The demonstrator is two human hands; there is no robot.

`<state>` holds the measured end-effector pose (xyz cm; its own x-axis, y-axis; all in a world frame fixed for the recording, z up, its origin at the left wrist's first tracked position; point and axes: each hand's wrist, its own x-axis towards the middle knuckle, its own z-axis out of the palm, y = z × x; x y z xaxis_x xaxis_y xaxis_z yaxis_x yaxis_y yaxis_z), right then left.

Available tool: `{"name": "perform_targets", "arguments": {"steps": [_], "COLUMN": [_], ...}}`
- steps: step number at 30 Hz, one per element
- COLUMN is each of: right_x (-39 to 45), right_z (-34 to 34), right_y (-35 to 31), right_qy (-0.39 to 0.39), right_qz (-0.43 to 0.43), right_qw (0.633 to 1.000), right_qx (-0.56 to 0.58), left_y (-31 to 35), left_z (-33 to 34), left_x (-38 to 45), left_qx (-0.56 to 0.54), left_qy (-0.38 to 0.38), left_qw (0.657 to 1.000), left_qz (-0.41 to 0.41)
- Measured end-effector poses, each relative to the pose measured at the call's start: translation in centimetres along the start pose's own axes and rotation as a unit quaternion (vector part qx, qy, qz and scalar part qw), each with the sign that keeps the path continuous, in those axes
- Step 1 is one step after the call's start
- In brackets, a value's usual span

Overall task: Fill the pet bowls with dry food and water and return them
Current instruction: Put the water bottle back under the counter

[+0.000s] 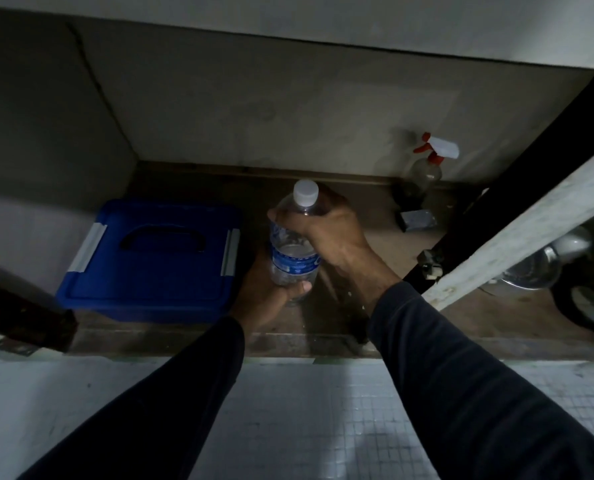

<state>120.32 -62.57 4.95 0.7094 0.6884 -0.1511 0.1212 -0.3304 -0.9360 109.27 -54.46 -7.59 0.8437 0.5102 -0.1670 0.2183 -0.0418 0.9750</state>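
Your right hand grips the water bottle from above, fingers wrapped round its shoulder just under the cap. Your left hand holds the bottle's lower part from below, thumb pressed on the front near the base. Both sleeves dark, long.

Bottle: clear plastic, white screw cap on, blue label band around the middle, roughly upright and tilted slightly toward you. Water level hard to read in the dim light. It sits inside an open low cabinet, over the brown cabinet floor; can't tell if it touches the floor.

Just left of the bottle: blue plastic bin, lid on, pale side latches, recessed handle. Back right against the wall: spray bottle, red and white trigger head. A small grey box lies near it. Open cabinet door cuts diagonally across the right side, partly hiding a metal bowl behind it. Pale tiled floor in front.
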Motion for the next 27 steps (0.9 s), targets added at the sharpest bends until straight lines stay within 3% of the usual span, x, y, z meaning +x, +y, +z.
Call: {"name": "perform_targets", "arguments": {"steps": [12, 16, 23, 27], "right_x": [-1.9, -4.1, -7.2, -9.4], "right_z": [0.2, 0.3, 0.0, -0.7], "right_y": [2.3, 3.6, 5.1, 3.8], "right_qy": [0.016, 0.038, 0.004, -0.022], "right_qz": [0.007, 0.035, 0.078, 0.040], "right_qw": [0.999, 0.999, 0.985, 0.960], "right_qx": [0.046, 0.015, -0.156, -0.277], "left_y": [0.6, 1.0, 3.4, 5.9], "left_z": [-0.6, -0.5, -1.6, -3.0], "left_x": [-2.6, -3.5, -6.2, -9.6], "left_qx": [0.047, 0.069, 0.182, 0.267], "left_qy": [0.023, 0.024, -0.022, -0.022], "left_qw": [0.998, 0.997, 0.983, 0.962], "left_qz": [-0.018, -0.010, -0.009, -0.056]}}
